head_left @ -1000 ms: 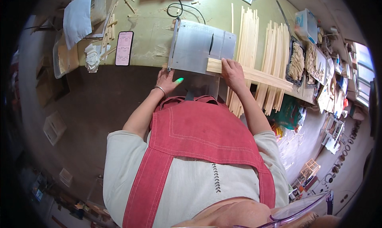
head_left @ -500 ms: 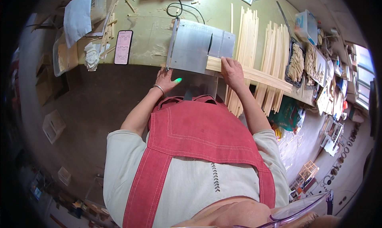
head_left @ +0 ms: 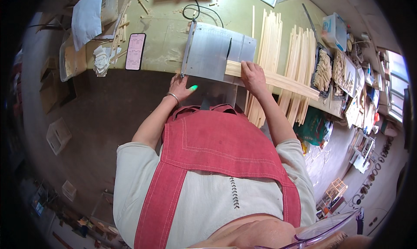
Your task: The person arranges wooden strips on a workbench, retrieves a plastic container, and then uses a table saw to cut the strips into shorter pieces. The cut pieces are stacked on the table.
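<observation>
A small table saw (head_left: 207, 47) with a bare metal top and a dark blade slot sits at the bench's front edge. Several pale wooden strips (head_left: 286, 84), side by side, lie across its front right corner and stretch right over other strips. My right hand (head_left: 253, 77) grips them near their left end, fingers on top. At the saw's front left corner, my left hand (head_left: 181, 86) touches the end of the metal fence (head_left: 187, 49). Its thumb, bright green at the tip, is spread away from the fingers. It holds nothing that I can see.
Two stacks of long wooden strips (head_left: 269, 40) lie right of the saw. Black trays of short wood pieces (head_left: 323, 71) stand beyond. A phone (head_left: 135, 51) and crumpled white paper (head_left: 101, 61) lie left on the bench (head_left: 163, 42). A black cable (head_left: 197, 1) loops behind the saw.
</observation>
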The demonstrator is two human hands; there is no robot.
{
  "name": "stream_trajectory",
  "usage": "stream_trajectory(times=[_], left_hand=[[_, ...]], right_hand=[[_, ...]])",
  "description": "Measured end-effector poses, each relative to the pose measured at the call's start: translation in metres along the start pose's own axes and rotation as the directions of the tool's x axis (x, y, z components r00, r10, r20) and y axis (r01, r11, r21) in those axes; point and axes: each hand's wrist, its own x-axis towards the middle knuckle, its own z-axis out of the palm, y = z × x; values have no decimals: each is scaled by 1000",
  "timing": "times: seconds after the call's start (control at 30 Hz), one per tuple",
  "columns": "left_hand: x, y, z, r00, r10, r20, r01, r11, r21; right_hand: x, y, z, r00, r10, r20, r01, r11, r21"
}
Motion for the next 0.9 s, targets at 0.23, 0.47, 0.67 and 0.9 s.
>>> stream_trajectory(times=[0.23,0.47,0.67,0.9], left_hand=[[-2,12,-14,999,-48,26,48,999,-10],[-2,11,-16,998,-41,43,41,999,8],[-1,11,-16,998,-33,48,33,999,13],[-1,10,-15,999,-29,37,29,999,-13]], right_hand=[[0,0,1,1000,17,11,-17,1000,-10],[3,0,-3,999,27,35,-27,999,19],[6,2,-4,997,44,67,-46,999,25],[9,6,-1,996,56,76,-56,998,6]])
